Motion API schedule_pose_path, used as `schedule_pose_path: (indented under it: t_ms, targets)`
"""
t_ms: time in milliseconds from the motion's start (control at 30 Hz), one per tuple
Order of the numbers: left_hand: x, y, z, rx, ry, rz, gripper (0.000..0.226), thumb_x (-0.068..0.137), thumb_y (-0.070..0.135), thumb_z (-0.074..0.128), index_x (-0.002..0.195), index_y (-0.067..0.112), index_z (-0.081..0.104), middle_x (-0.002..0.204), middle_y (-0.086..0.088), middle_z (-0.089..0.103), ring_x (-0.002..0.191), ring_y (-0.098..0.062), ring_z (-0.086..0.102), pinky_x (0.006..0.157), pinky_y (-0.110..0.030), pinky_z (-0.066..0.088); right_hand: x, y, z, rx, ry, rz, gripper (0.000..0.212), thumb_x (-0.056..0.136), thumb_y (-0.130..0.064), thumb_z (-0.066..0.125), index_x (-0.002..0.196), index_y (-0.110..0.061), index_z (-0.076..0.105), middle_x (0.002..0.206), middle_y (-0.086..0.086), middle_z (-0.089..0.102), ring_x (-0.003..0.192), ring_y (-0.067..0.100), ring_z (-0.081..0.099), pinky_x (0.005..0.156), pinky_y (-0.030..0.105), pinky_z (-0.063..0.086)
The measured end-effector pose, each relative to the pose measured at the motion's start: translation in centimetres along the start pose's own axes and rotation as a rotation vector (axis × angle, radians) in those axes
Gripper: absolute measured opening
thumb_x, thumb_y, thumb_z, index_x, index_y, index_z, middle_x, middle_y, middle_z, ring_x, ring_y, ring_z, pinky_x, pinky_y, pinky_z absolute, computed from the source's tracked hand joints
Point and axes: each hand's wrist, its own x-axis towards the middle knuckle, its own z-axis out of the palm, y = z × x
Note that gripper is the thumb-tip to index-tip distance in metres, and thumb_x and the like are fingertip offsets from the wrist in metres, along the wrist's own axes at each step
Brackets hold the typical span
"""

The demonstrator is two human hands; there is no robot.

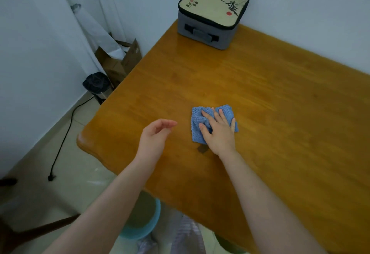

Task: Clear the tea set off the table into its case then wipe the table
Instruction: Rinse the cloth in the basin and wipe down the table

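Spanning the view, wooden table [260, 93], zipped grey case [212, 13] on its far corner, right hand [219, 131] pressing spread, nearly straight fingers onto blue cloth [195, 117] mid-table, left hand [156, 135] hovering beside it, loosely curled, empty.

Bin [97, 83], cardboard boxes [120, 63], cable [64, 139]

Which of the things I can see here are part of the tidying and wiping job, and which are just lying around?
Part of the job: blue cloth, pressed under the right hand; left hand, hovering open; closed tea set case; wooden table.

Just lying about: black-lined bin; cardboard boxes; power cord on the floor; teal stool.
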Motion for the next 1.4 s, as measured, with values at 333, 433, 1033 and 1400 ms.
schedule_pose_path:
  t_ms: [333, 433, 1033, 1400]
  targets:
    - [-4.4, -1.7, -4.8, -0.034, -0.053, 0.021, 0.024, 0.095, 0.01, 0.054, 0.091, 0.026, 0.071, 0.098, 0.011, 0.069, 0.101, -0.007, 0.06, 0.094, -0.031, 0.047, -8.7, -3.8, 2.8, 0.032, 0.015, 0.108, 0.048, 0.099, -0.052, 0.031, 0.146, -0.041, 0.034, 0.16, -0.007, 0.019, 0.149, 0.013, 0.001, 0.117, 0.053, -0.011]
    - [-5.0, -2.2, -6.1, -0.018, -0.038, 0.028, 0.023, 0.094, 0.009, 0.054, 0.092, 0.025, 0.071, 0.098, 0.009, 0.069, 0.101, -0.008, 0.061, 0.09, -0.029, 0.048, -10.6, -5.9, 3.9, 0.035, 0.015, 0.119, 0.053, 0.096, -0.062, 0.029, 0.145, -0.044, 0.035, 0.16, -0.008, 0.018, 0.149, 0.013, -0.001, 0.116, 0.054, -0.013]
    - [-5.3, -2.5, -10.6, 0.011, -0.018, 0.05, 0.023, 0.093, 0.005, 0.054, 0.1, 0.017, 0.071, 0.1, 0.006, 0.07, 0.098, -0.007, 0.062, 0.082, -0.023, 0.047, -11.9, -14.4, 9.1, -0.035, 0.229, 0.41, 0.068, 0.083, -0.07, 0.044, 0.145, -0.044, 0.035, 0.157, 0.025, 0.015, 0.145, 0.045, 0.006, 0.113, 0.064, 0.0]
    - [-4.0, -3.3, -11.9, 0.092, 0.038, 0.12, 0.024, 0.092, 0.005, 0.051, 0.098, 0.018, 0.07, 0.094, 0.006, 0.07, 0.094, -0.008, 0.063, 0.08, -0.024, 0.05, -9.6, -21.6, 11.9, 0.042, 0.161, -0.06, 0.033, 0.089, -0.04, 0.05, 0.114, -0.026, 0.065, 0.158, 0.015, 0.022, 0.147, 0.038, 0.007, 0.115, 0.063, 0.001]
